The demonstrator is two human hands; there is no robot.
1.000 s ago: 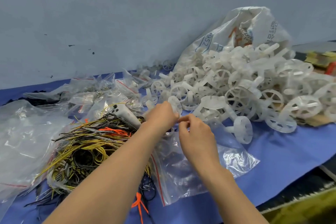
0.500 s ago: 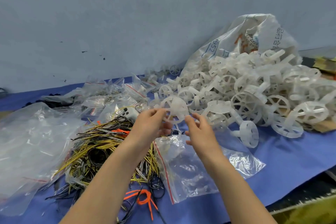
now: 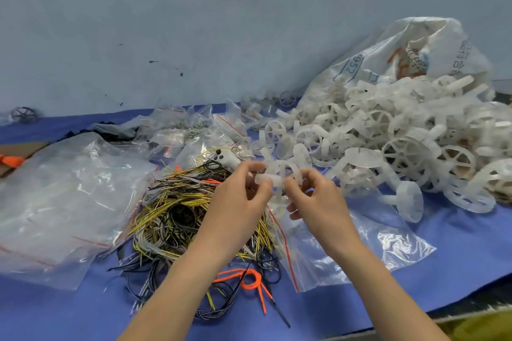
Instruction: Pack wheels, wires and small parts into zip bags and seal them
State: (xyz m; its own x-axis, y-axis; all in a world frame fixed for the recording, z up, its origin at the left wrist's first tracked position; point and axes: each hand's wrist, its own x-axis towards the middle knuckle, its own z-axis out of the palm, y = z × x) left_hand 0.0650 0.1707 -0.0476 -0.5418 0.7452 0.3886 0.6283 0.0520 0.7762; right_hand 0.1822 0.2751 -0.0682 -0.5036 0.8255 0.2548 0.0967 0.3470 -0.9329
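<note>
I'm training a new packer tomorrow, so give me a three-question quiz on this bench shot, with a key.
1. True or false: both hands hold the same white wheel.
2. What lies on the blue cloth directly under the right hand? A) a cardboard box B) a clear zip bag C) a roll of tape
3. Fill in: the pile of yellow, black and grey wires lies to the ___ of the wheel heap.

Key: 1 true, the left hand and right hand each pinch it with the fingertips; 2 B; 3 left.
</note>
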